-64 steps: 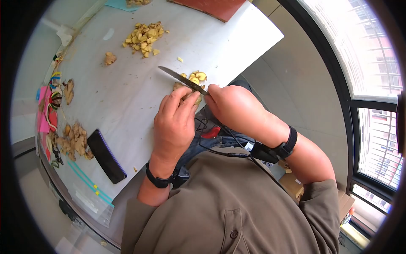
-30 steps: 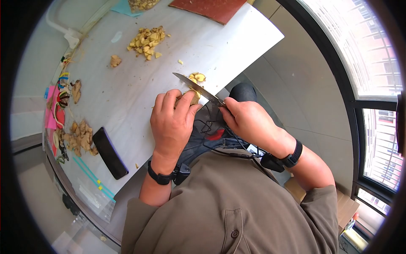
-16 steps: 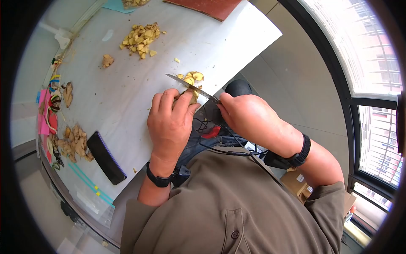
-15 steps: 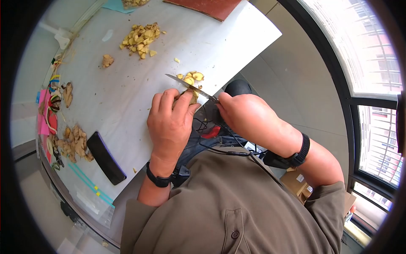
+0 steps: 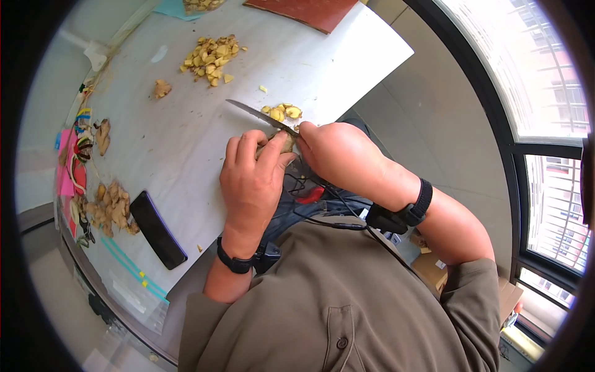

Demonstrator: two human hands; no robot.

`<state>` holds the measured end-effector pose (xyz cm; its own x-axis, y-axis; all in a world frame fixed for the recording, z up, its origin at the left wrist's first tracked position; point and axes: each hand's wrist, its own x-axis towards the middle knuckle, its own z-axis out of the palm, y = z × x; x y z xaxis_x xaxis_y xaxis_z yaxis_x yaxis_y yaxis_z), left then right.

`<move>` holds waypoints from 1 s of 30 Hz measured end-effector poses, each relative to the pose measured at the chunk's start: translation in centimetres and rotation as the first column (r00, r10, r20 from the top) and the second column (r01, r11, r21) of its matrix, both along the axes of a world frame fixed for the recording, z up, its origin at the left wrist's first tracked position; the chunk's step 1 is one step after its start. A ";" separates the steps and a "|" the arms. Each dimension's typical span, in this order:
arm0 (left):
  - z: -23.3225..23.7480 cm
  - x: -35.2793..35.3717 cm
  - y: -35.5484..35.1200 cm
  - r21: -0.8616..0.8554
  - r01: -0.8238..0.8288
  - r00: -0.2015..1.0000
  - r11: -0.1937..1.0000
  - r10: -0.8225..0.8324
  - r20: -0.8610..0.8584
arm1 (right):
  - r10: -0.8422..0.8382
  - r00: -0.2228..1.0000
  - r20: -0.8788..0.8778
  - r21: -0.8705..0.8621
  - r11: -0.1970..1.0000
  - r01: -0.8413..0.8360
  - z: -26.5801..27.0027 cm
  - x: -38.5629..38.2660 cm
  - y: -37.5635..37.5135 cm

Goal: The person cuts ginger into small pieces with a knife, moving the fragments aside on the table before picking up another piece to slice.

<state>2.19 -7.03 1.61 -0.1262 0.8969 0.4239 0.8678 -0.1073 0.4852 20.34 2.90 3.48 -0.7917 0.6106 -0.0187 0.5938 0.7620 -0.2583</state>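
Note:
My left hand (image 5: 253,180) holds a piece of ginger (image 5: 286,144) down at the table's edge, its fingers bent over it. In my right hand (image 5: 338,152) is a knife (image 5: 255,113), its blade pointing up and left across the ginger, close to my left fingertips. Just beyond the blade lie several yellow ginger slices (image 5: 282,112). A larger heap of cut ginger (image 5: 212,57) sits farther back on the white table (image 5: 192,118), with one unsliced piece (image 5: 162,88) to its left.
Whole ginger roots (image 5: 111,208) and a dark phone (image 5: 158,229) lie at the left, near a clear bag (image 5: 139,291) with a turquoise strip. A brown-red board (image 5: 304,11) is at the back. Cables hang below the table's edge.
My right hand and the knife have moved left, so the blade reaches farther across the table. My left hand still holds the ginger and has hardly moved.

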 end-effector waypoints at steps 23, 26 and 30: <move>-0.2 0.7 0.0 0.074 -0.021 0.999 0.997 0.024 -0.036 | -0.188 0.949 -0.252 -0.294 0.949 0.110 -0.2 4.9 -2.5; -0.2 0.6 0.0 0.071 -0.013 1.000 0.997 0.014 -0.014 | -0.174 0.956 -0.236 -0.295 0.950 0.100 0.6 5.0 -2.4; -0.3 0.6 -0.1 0.050 -0.022 0.999 0.999 0.021 0.030 | -0.136 0.973 -0.186 -0.295 0.953 0.077 1.9 4.7 -1.8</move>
